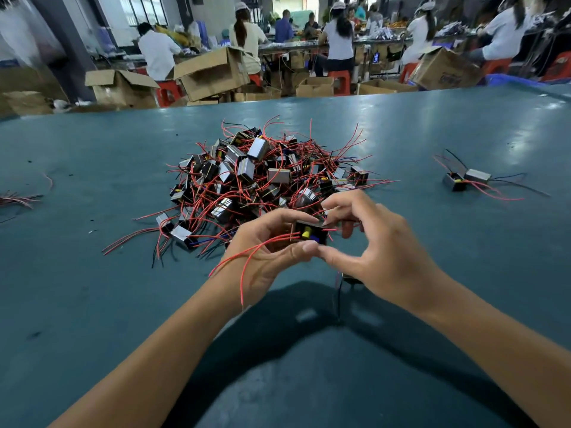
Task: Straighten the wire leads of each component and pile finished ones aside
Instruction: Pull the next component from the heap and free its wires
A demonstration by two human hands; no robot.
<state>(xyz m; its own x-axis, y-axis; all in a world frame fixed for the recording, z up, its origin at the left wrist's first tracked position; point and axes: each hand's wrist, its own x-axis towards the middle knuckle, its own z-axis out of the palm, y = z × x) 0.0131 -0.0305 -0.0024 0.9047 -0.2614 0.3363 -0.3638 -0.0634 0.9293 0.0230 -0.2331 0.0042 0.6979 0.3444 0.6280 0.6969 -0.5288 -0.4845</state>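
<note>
- Head view: both hands meet above the near part of a dull teal work table point(92, 304), sharing one small black box-shaped component with a yellow part inside point(307, 233).
- The left hand point(272, 251) is curled around that component from the left, thumb under it, and its thin red wire leads point(247, 257) trail down across the left palm and wrist.
- The right hand point(370, 251) pinches the same component from the right, forefinger arched over the top and thumb tip touching the left thumb.
- One big tangled heap of like components with metal-grey cases and red and black leads point(262, 177) lies just behind the hands; too many to count.
- Two components lying side by side with their leads spread out point(466, 180) sit well apart at the right.
- One loose bundle of red wires point(17, 199) shows at the left edge.
- Several open brown cardboard boxes point(213, 72) stand beyond the table; print on one at the right is too blurred to read.
</note>
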